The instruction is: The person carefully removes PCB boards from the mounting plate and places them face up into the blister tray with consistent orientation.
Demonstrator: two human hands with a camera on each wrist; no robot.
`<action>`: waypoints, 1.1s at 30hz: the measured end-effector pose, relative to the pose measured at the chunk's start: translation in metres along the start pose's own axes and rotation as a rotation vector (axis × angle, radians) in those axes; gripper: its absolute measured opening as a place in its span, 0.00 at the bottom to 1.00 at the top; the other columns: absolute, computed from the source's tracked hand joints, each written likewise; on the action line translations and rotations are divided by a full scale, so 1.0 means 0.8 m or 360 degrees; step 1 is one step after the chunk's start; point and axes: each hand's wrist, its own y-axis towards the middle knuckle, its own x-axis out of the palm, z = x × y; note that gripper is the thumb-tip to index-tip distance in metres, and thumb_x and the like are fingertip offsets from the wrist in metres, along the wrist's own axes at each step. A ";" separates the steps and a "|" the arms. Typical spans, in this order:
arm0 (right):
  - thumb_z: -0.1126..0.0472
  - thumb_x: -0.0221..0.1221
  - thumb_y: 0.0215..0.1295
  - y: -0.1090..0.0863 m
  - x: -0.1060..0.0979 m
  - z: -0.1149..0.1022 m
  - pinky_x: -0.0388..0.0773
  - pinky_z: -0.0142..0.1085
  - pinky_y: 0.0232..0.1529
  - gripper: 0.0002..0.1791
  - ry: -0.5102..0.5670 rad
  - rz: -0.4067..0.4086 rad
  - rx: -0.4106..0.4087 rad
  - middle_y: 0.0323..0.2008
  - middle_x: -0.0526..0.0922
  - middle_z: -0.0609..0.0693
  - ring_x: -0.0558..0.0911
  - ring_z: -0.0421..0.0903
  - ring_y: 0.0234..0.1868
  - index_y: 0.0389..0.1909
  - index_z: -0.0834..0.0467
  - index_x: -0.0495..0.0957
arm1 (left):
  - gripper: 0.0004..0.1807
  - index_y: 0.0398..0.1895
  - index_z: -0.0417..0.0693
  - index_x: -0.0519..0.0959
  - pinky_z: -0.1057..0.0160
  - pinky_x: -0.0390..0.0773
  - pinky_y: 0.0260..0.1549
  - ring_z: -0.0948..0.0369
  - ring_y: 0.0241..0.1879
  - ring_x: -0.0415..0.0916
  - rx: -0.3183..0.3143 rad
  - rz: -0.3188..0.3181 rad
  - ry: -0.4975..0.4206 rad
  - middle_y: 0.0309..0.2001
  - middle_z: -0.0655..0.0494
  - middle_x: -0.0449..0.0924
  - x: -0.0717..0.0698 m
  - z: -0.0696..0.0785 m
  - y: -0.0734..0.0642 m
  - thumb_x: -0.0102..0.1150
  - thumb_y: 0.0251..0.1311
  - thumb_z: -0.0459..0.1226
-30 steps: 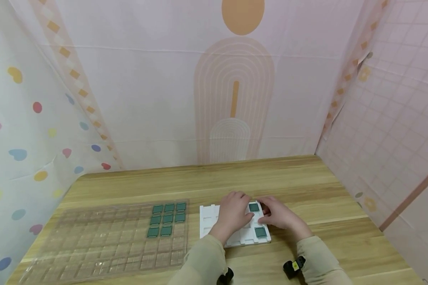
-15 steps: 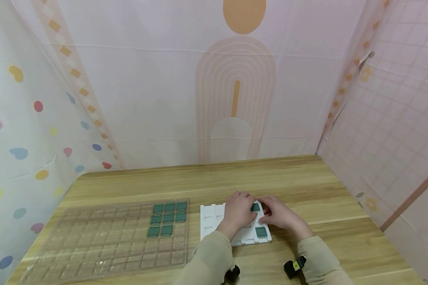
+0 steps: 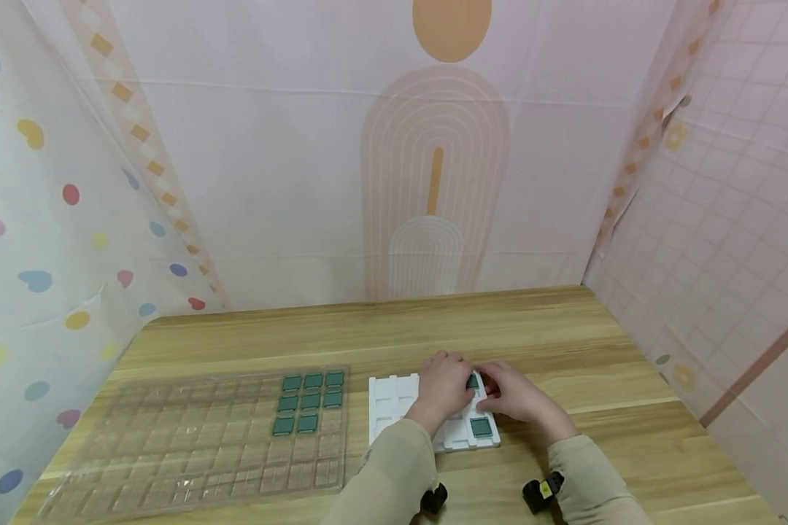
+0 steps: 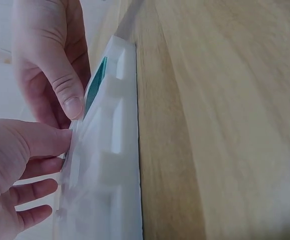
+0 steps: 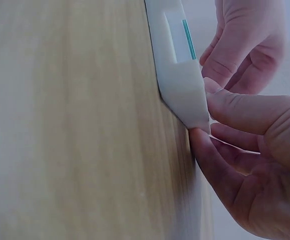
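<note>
In the head view a white pocketed tray (image 3: 387, 415) lies on the wooden table, one green chip (image 3: 481, 427) in its near right pocket. Another green chip (image 3: 473, 381) shows at the far right pocket, partly covered by the left hand (image 3: 443, 386). That hand rests over the tray, and its thumb and fingertips touch the top face in the left wrist view. A small dark edge shows beneath its forefinger; what it is I cannot tell. The right hand (image 3: 512, 395) pinches the tray's right edge, thumb above and forefinger against the underside corner in the right wrist view.
To the left lies a large clear plastic tray (image 3: 236, 456) with many pockets, several green chips (image 3: 311, 401) in its far right part. The wooden table (image 3: 551, 328) runs back to a patterned cloth wall (image 3: 289, 219). Black wrist cameras (image 3: 540, 494) sit near both sleeves.
My left hand has slid to the right across the white tray, covering more of the far right chip. The right hand stays at the tray's edge.
</note>
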 end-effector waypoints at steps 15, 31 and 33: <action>0.65 0.71 0.57 0.001 0.002 0.003 0.76 0.36 0.40 0.33 -0.0035 0.0020 -0.0024 0.50 0.75 0.60 0.74 0.44 0.40 0.62 0.71 0.70 | 0.12 0.40 0.55 0.87 0.52 0.77 0.45 0.55 0.44 0.75 -0.0042 -0.0019 -0.0009 0.42 0.56 0.82 0.003 0.003 0.004 0.71 0.54 0.46; 0.64 0.70 0.58 0.001 0.002 0.005 0.77 0.37 0.42 0.34 -0.0012 0.0012 -0.0027 0.53 0.75 0.63 0.77 0.46 0.42 0.63 0.71 0.70 | 0.08 0.37 0.54 0.87 0.52 0.77 0.46 0.55 0.43 0.74 -0.0043 -0.0020 -0.0088 0.40 0.56 0.81 0.006 0.000 0.006 0.70 0.54 0.43; 0.65 0.70 0.58 0.000 0.002 0.005 0.77 0.37 0.42 0.34 -0.0007 0.0013 -0.0021 0.53 0.75 0.63 0.77 0.46 0.42 0.63 0.71 0.70 | 0.08 0.36 0.54 0.86 0.53 0.77 0.46 0.56 0.43 0.74 -0.0039 -0.0017 -0.0091 0.40 0.56 0.81 0.007 -0.001 0.006 0.70 0.54 0.43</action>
